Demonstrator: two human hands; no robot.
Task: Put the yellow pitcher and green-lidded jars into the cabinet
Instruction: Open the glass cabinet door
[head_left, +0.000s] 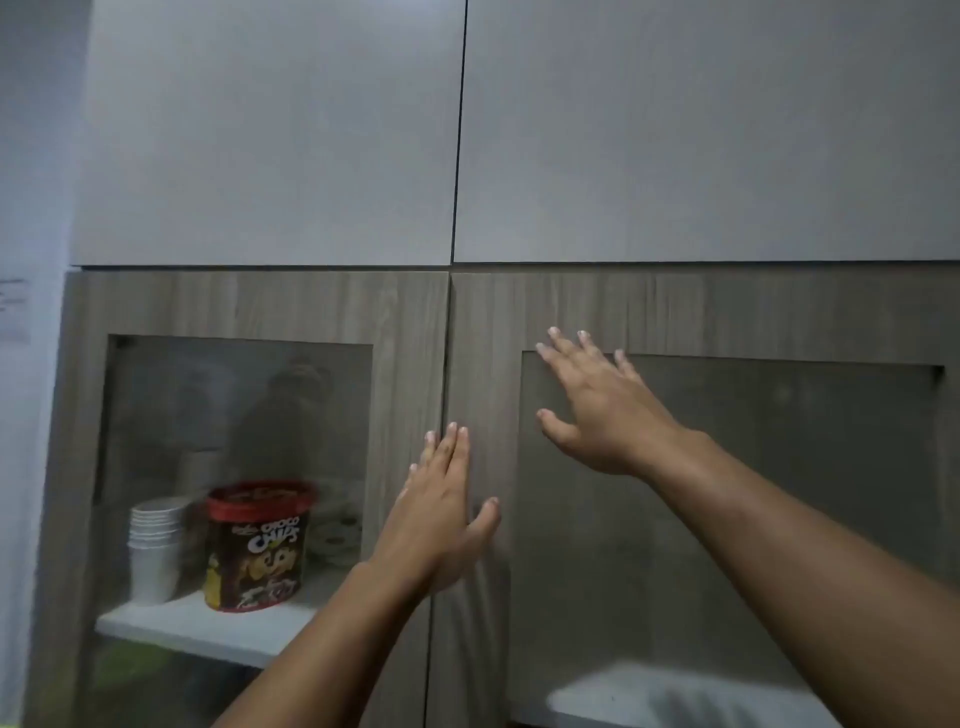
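A wood-grain wall cabinet (337, 306) with two glass-panelled doors fills the view, and both doors are shut. My left hand (441, 514) lies flat, fingers together, against the seam between the two doors. My right hand (597, 410) is spread open against the right door (727, 312), at the top left corner of its glass panel. Neither hand holds anything. A blurred green shape (130, 670) shows behind the left glass, below the shelf; I cannot tell what it is. No yellow pitcher is in view.
Behind the left glass a white shelf (208, 631) carries a stack of white paper cups (155, 551) and a red-lidded Choco Chips tub (257, 545). Two plain grey upper cabinet doors (270, 130) sit above. A white wall (26, 208) runs along the left.
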